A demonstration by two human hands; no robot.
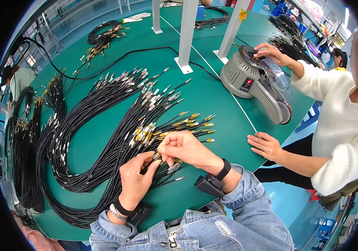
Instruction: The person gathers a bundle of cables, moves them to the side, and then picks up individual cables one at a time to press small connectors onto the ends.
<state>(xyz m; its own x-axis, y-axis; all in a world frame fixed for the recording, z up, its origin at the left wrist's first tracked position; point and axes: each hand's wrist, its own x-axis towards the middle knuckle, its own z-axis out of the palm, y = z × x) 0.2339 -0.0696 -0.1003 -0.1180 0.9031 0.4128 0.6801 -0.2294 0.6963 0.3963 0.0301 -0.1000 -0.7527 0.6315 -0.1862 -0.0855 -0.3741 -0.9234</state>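
My left hand [136, 175] and my right hand [189, 149] meet at the near end of a large bundle of black cables [114, 154]. Thumb and fingers of both hands are pinched together on one cable end [157, 156], which shows a bit of yellow; the fingertips hide most of it. Around my hands fan out many more cable ends, some with silver connectors and white labels, others wrapped with yellow tape [144, 133]. A black strap circles each of my wrists, with a black device on it.
A grey round tape dispenser [246, 75] stands at right; a co-worker's one hand [271, 52] touches its top, the other [267, 146] rests on the green table [216, 175]. White posts [186, 42], a black power cord [124, 54], white gloves [137, 17] and more cable coils [101, 35] lie beyond.
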